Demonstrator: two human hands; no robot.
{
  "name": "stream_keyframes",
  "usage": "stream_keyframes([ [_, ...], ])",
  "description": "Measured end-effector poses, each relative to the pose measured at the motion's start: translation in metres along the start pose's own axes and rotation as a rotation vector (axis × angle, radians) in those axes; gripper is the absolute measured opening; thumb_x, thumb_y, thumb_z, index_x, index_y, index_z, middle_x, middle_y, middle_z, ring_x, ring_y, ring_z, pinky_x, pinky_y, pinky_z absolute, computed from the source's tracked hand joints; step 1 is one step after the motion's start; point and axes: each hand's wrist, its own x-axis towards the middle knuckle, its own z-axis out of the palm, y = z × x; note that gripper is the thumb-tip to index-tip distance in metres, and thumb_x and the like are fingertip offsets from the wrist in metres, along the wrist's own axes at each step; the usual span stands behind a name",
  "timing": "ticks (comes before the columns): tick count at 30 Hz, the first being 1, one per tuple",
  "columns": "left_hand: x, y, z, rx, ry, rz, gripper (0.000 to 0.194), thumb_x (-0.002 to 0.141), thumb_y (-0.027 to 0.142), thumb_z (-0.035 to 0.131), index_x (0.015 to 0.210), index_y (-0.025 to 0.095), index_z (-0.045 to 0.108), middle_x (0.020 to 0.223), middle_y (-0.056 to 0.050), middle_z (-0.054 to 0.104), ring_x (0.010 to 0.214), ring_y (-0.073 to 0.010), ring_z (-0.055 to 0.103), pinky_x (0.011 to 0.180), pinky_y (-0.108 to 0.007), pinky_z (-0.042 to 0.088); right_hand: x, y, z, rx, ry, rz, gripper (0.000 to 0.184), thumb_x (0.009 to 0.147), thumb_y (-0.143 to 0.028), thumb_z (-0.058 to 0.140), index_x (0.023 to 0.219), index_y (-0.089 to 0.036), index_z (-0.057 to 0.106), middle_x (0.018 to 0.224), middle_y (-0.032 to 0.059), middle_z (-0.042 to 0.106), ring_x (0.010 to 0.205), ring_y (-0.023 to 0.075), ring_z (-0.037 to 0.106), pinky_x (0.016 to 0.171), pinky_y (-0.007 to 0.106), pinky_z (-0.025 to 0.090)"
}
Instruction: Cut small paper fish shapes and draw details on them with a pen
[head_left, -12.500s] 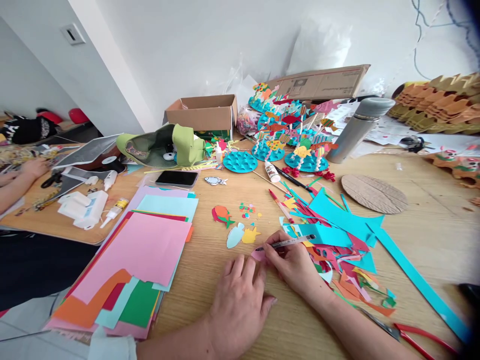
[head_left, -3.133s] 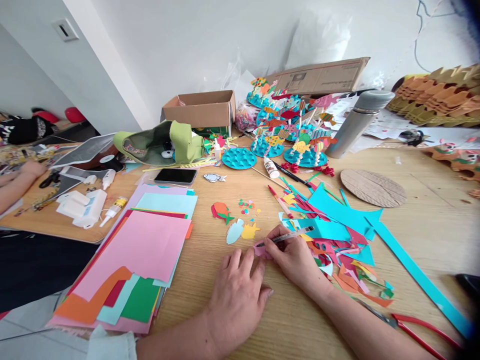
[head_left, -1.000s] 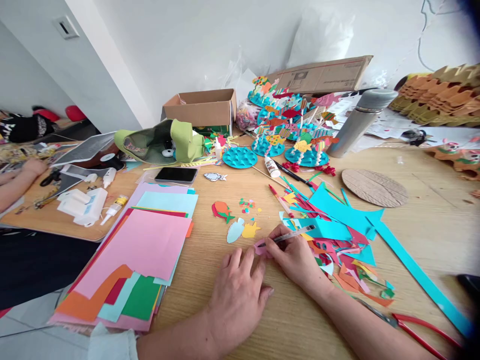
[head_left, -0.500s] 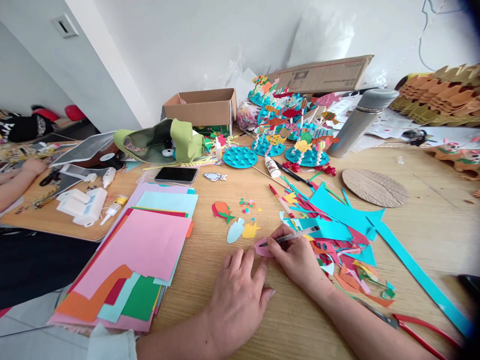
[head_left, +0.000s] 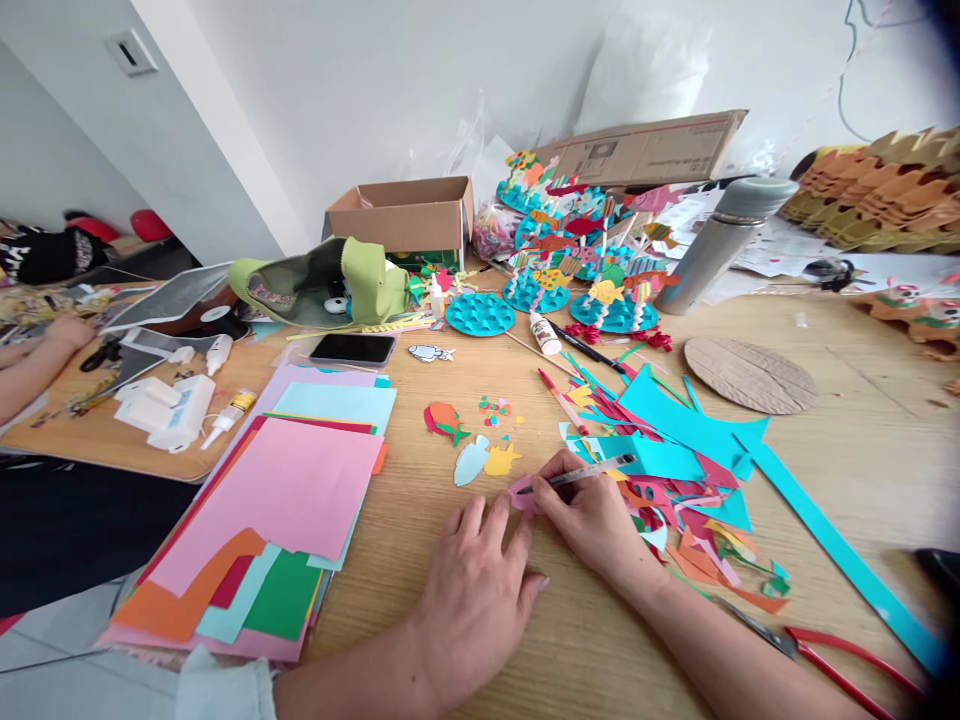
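My right hand (head_left: 589, 510) is closed round a pen (head_left: 592, 469), its tip on a small pink paper cutout (head_left: 523, 492). Fingers stretched out, my left hand (head_left: 480, 580) lies on the table with its fingertips at the cutout's edge. Part of the pink paper is hidden under my hands. Just beyond are a light blue fish cutout (head_left: 472, 461), a yellow cutout (head_left: 502, 459) and overlapping orange, red and green fish cutouts (head_left: 445, 422). Small paper dots (head_left: 495, 407) lie behind these.
Coloured paper sheets (head_left: 300, 480) are stacked at left. Paper scraps (head_left: 690, 450) and red-handled scissors (head_left: 817, 645) lie at right. Finished blue-based fish models (head_left: 570, 270), a steel bottle (head_left: 720, 245) and a cardboard oval (head_left: 750, 375) stand or lie farther back. A co-worker's hand (head_left: 69, 332) shows far left.
The pen has shifted and tilted very slightly in my right hand, its tip still on the pink paper. My left hand stays almost in place.
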Motion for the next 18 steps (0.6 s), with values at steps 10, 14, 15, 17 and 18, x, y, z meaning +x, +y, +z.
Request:
stream_keyframes([
  [10, -0.0012, 0.0001, -0.0004, -0.003, -0.004, -0.007, 0.051, 0.091, 0.041, 0.053, 0.137, 0.022, 0.045, 0.133, -0.008, 0.049, 0.113, -0.0289, 0.044, 0.096, -0.05, 0.044, 0.0014, 0.0002, 0.0005, -0.005, -0.011, -0.001, 0.014, 0.081, -0.028, 0.055, 0.069, -0.021, 0.053, 0.059, 0.0002, 0.061, 0.052, 0.0157, 0.057, 0.049, 0.026, 0.043],
  [14, -0.0005, 0.0005, -0.0005, 0.005, -0.004, -0.006, 0.05, 0.09, 0.041, 0.054, 0.136, 0.021, 0.046, 0.132, -0.009, 0.05, 0.112, -0.0292, 0.045, 0.094, -0.05, 0.045, 0.0013, -0.0005, 0.0003, 0.004, -0.018, -0.001, 0.014, 0.081, -0.028, 0.056, 0.07, -0.021, 0.054, 0.062, 0.0016, 0.064, 0.055, 0.0168, 0.06, 0.051, 0.026, 0.044],
  [15, -0.0003, 0.0004, -0.0006, 0.008, -0.001, -0.005, 0.051, 0.09, 0.041, 0.054, 0.136, 0.021, 0.047, 0.132, -0.009, 0.05, 0.112, -0.0293, 0.045, 0.094, -0.049, 0.045, 0.0012, -0.0008, 0.0002, 0.007, -0.021, -0.001, 0.014, 0.081, -0.028, 0.056, 0.07, -0.021, 0.054, 0.063, 0.0021, 0.065, 0.056, 0.0171, 0.06, 0.051, 0.027, 0.044],
  [17, 0.0001, 0.0004, -0.0009, 0.013, 0.005, -0.005, 0.051, 0.09, 0.042, 0.055, 0.136, 0.022, 0.047, 0.132, -0.009, 0.05, 0.111, -0.0294, 0.046, 0.094, -0.049, 0.046, 0.0009, -0.0013, 0.0, 0.004, -0.022, 0.001, 0.014, 0.082, -0.028, 0.055, 0.07, -0.021, 0.054, 0.064, 0.0025, 0.066, 0.056, 0.0176, 0.061, 0.051, 0.027, 0.045],
  [18, 0.0002, 0.0005, -0.001, 0.014, 0.007, -0.005, 0.051, 0.089, 0.041, 0.055, 0.136, 0.022, 0.046, 0.132, -0.009, 0.05, 0.111, -0.0293, 0.046, 0.094, -0.049, 0.046, 0.0007, -0.0016, -0.0001, 0.001, -0.021, 0.003, 0.014, 0.082, -0.028, 0.055, 0.07, -0.021, 0.054, 0.064, 0.0025, 0.066, 0.056, 0.0177, 0.061, 0.051, 0.027, 0.045],
])
